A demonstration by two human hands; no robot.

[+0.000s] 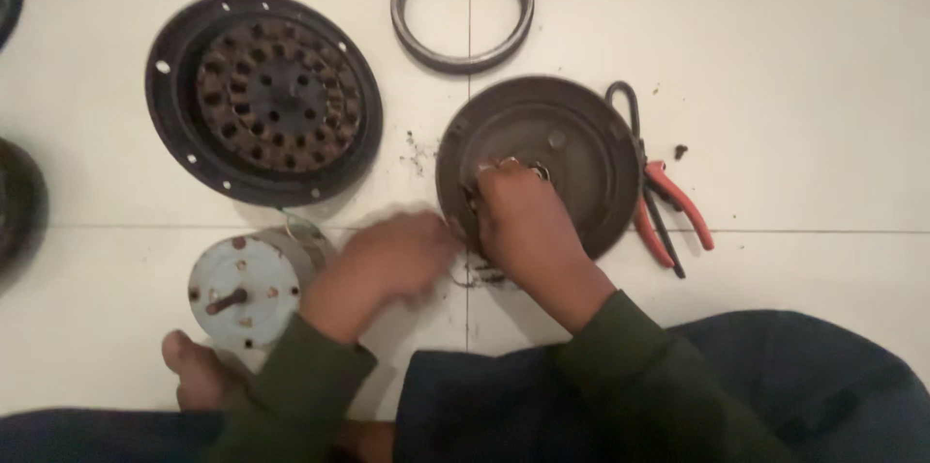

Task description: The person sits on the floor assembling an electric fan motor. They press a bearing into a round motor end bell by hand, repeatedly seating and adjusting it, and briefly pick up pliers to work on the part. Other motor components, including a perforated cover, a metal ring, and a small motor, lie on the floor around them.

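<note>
Two hands work low over a white tiled floor [794, 56]. Our right hand [523, 216] rests on the round dark metal cover [572, 148], fingers [499, 172] curled down at its middle around small parts we cannot make out. Our left hand [392, 260], blurred, hovers just left of the cover's near edge; we cannot tell whether its fingers grip anything. Near and to the left stands a grey motor [247, 289] with its shaft up, beside a bare foot [199, 371]. Far left lies a black disc with a rusty perforated core [263, 97]; a metal ring [462, 5] lies at the far edge. Red-handled pliers [664, 206] lie touching the cover's right rim. Dark crumbs [418, 148] dot the tiles between disc and cover.
</note>
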